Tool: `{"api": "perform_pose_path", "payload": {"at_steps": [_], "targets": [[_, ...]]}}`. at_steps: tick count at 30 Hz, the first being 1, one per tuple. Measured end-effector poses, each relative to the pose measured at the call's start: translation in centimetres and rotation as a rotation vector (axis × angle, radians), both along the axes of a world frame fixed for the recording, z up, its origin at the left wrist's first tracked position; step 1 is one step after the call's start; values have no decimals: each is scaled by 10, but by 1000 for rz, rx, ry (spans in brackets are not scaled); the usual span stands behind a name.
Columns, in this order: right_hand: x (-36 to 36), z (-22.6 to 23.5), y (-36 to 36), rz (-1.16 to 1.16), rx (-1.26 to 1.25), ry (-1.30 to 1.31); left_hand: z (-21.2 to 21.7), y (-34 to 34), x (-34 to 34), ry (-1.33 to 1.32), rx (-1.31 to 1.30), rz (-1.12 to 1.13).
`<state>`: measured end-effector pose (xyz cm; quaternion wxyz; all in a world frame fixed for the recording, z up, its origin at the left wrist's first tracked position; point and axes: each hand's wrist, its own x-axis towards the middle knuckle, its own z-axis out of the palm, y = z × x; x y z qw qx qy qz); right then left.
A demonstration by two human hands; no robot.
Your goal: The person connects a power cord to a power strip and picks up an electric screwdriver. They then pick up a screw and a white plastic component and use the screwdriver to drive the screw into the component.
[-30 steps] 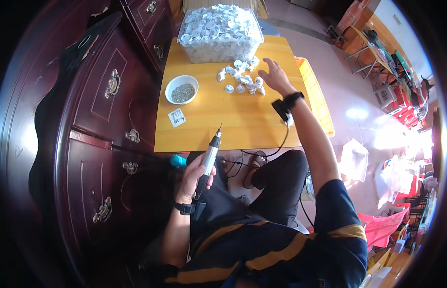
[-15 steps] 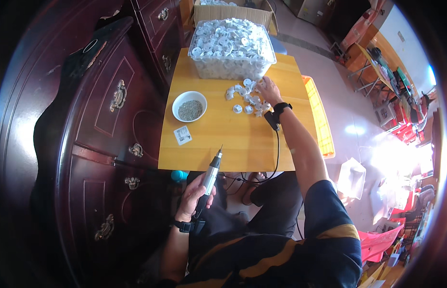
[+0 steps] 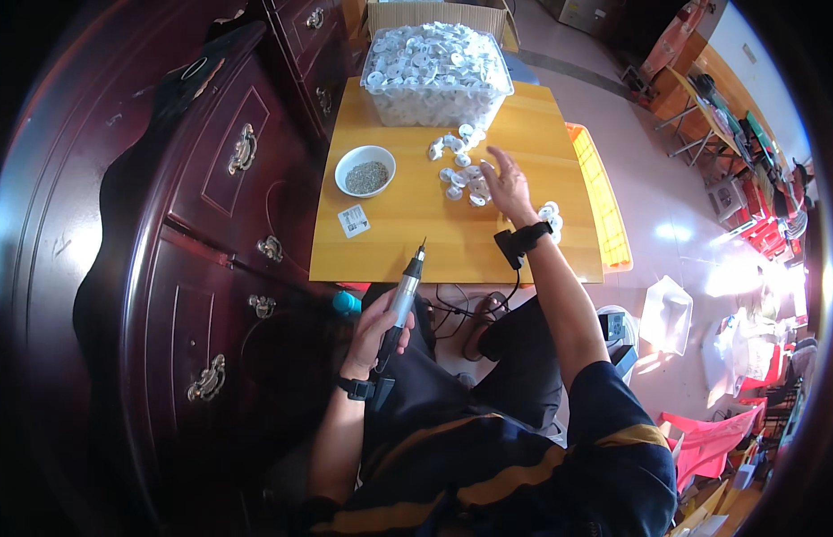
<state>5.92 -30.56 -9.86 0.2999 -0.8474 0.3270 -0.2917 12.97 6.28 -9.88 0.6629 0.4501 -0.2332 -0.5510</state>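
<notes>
My left hand [image 3: 377, 333] is wrapped round a silver and black electric screwdriver [image 3: 406, 294], its bit pointing up and away, just off the table's near edge. Over the right half of the table my right hand [image 3: 510, 186] is open, fingers apart, with nothing visible in it. Beside its thumb lies a loose group of small round white plastic parts [image 3: 455, 178]. More white parts [image 3: 550, 215] sit by the right wrist, partly behind it. At the left stands a white bowl [image 3: 389, 173] of small metal pieces, probably screws.
A clear plastic bin [image 3: 408, 109] heaped with white parts stands at the far side of the wooden table [image 3: 416, 228]. A small printed card [image 3: 354, 221] lies near the bowl. Dark drawers [image 3: 211, 170] flank the left; a yellow crate [image 3: 604, 201] is beyond the right edge. Cables hang below.
My right hand has drawn back from the far parts toward me and opened. White parts now lie by its wrist at the right. The view has shifted slightly; the left hand keeps its grip.
</notes>
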Motion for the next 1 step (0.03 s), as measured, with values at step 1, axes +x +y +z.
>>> {"api": "perform_pose_path", "payload": {"at_steps": [1], "targets": [[-5, 4, 0, -24, -5, -49, 0, 4, -2, -1, 4, 4]]}}
